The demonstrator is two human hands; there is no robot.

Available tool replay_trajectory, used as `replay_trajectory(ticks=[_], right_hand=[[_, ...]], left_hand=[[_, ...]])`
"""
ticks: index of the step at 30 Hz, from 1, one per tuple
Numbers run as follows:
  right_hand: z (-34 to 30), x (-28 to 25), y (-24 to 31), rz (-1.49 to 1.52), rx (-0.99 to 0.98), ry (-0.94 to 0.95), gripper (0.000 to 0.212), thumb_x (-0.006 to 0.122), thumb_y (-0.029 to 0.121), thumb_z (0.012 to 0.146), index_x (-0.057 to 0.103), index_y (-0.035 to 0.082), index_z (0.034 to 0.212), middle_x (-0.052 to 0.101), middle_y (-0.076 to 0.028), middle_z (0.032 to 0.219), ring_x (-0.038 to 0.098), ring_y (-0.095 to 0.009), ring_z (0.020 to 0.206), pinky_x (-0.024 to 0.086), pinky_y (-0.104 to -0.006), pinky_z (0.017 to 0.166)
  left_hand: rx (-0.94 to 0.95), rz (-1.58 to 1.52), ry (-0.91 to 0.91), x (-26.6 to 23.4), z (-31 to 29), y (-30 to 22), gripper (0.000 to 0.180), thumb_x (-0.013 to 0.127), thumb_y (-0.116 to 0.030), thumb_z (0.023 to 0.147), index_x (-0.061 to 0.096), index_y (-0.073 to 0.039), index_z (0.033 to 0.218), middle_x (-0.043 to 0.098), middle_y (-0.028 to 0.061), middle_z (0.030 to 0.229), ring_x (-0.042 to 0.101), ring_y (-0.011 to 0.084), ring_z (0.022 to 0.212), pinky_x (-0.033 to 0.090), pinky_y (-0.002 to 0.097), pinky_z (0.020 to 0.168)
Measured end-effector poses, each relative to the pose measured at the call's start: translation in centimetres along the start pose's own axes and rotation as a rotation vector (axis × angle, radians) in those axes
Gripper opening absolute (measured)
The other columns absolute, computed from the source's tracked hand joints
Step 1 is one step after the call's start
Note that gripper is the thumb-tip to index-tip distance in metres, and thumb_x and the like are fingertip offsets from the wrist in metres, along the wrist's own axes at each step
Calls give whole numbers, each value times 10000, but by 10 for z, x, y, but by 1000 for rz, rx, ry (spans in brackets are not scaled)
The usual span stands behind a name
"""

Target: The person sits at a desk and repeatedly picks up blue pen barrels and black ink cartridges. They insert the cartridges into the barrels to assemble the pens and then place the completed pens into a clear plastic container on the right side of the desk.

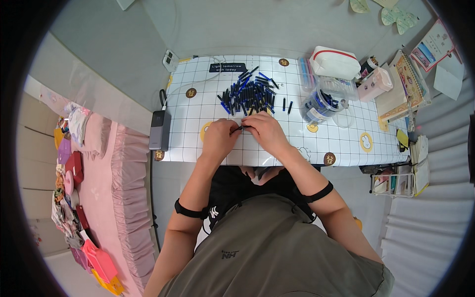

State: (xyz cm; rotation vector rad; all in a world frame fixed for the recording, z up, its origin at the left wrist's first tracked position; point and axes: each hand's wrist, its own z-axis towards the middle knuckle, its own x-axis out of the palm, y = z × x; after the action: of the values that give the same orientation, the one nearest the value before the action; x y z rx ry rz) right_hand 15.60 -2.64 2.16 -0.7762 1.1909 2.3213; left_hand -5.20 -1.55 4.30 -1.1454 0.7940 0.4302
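Close to the table's front edge, my left hand (220, 137) and my right hand (265, 130) meet with their fingertips pinched. Between them is a small dark tube (241, 128) that looks like an ink cartridge; the fingers cover much of it. Just beyond my hands lies a loose heap of similar black and blue ink cartridges (250, 94). Two more cartridges (290, 107) lie apart, to the right of the heap. Further right, a clear plastic jar (313, 113) holds more dark tubes.
A grey power bank (159, 131) with a cable stands at the table's left edge. At the back right are a white pouch (336, 63), a pink box (376, 85) and a spiral notebook (408, 81). A pink-covered bed (94, 173) lies left of the table.
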Motion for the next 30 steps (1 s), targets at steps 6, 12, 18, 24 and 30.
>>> replay_trajectory(ticks=[6,12,18,24,30], right_hand=[[2,-1,3,-69,-1,32,199,811,8,847,802,71,1036,789,-74,989,708,-305,1005,601,-396,883],[2,4,8,-121,36,0,161,822,58,884,804,73,1044,754,-65,1011,713,-302,998,607,-411,864],[3,6,8,-148,179,-92,138,817,83,930,803,64,1066,723,-79,1062,713,-309,1015,607,-434,854],[9,6,5,-189,171,-83,132,823,77,925,794,57,1052,699,-84,1049,708,-319,1013,604,-437,853],[11,9,1,-269,151,-92,117,803,49,915,785,58,1030,688,-107,1016,698,-328,973,603,-441,827]], left_hand=[[-47,107,-70,-10,-13,4,128,846,-113,890,781,-16,943,766,145,896,743,330,774,578,437,721],[-154,148,-30,-17,-24,6,180,857,-148,893,752,-11,945,771,143,872,752,338,791,583,447,727],[-123,73,4,-13,-18,0,175,839,-163,913,786,-9,977,785,148,869,760,329,796,592,438,743],[-21,-28,122,-14,-8,-7,143,822,-133,920,809,-1,974,789,151,891,753,328,804,597,423,760],[341,128,58,-24,5,-1,88,839,-119,877,813,-60,937,757,95,931,709,326,917,583,444,849]])
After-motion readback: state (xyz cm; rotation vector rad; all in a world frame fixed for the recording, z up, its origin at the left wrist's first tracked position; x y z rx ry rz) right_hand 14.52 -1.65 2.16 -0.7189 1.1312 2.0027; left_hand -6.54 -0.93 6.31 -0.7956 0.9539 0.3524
